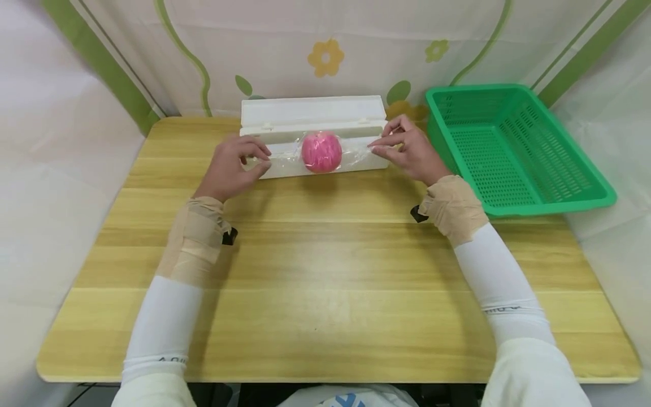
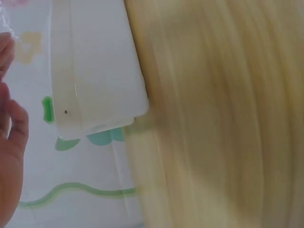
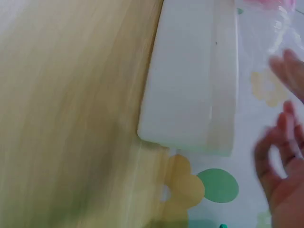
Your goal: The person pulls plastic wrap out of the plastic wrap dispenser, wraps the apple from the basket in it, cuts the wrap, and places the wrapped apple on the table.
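Note:
A round pink, apple-like thing (image 1: pixel 321 152) sits in the middle of a strip of clear plastic film (image 1: pixel 351 154). In the head view it overlaps the front of a long white box (image 1: pixel 305 169) whose lid (image 1: pixel 312 111) stands raised at the back. My left hand (image 1: pixel 231 167) pinches the film's left end between thumb and fingers. At the right end, my right hand (image 1: pixel 409 148) pinches the film too. Both wrist views show the box's white front, with the left hand (image 2: pixel 10 156) and right hand (image 3: pixel 287 166) partly cut off at the frame edges.
A green perforated plastic basket (image 1: pixel 605 195) stands on the right of the wooden table (image 1: pixel 325 294), close beside the right hand. Behind the box hangs a white curtain (image 1: pixel 285 34) with flowers and green lines.

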### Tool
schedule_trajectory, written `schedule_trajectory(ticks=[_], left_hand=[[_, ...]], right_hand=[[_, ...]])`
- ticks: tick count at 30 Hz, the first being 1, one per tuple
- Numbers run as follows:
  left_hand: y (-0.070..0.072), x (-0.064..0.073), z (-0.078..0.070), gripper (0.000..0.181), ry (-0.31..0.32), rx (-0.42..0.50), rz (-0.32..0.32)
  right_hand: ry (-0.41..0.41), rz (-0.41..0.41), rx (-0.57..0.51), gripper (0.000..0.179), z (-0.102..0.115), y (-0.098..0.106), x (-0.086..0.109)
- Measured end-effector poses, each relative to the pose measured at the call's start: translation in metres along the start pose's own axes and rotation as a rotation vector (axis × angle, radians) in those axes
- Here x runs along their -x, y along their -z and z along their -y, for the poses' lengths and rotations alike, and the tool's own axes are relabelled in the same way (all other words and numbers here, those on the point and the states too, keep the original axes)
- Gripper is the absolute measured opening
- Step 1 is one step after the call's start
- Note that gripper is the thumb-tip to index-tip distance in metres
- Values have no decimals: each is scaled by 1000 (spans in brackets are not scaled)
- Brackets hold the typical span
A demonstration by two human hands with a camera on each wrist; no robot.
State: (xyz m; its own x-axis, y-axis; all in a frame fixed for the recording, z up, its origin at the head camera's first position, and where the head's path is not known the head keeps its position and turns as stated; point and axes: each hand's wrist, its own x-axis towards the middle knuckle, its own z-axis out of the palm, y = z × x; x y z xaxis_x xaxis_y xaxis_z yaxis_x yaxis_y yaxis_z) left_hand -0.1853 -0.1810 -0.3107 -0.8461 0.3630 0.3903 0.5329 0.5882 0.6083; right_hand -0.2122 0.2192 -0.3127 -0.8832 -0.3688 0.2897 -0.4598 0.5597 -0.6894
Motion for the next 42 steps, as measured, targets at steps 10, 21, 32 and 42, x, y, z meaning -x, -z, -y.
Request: schedule_trajectory(ticks=[10,21,32,42], left_hand=[[-5,1,-1,15,176,169,45],[-5,-10,-2,17,31,54,78],[-1,-31,-7,22,53,91,-139],[4,-53,-16,28,109,109,-262]], right_hand=[[-32,-38,-140,20,-2,-3,-2],[-6,101,-117,17,-1,7,-8],[14,-31,-53,16,9,3,-29],[13,-149,-5,26,21,8,-50]])
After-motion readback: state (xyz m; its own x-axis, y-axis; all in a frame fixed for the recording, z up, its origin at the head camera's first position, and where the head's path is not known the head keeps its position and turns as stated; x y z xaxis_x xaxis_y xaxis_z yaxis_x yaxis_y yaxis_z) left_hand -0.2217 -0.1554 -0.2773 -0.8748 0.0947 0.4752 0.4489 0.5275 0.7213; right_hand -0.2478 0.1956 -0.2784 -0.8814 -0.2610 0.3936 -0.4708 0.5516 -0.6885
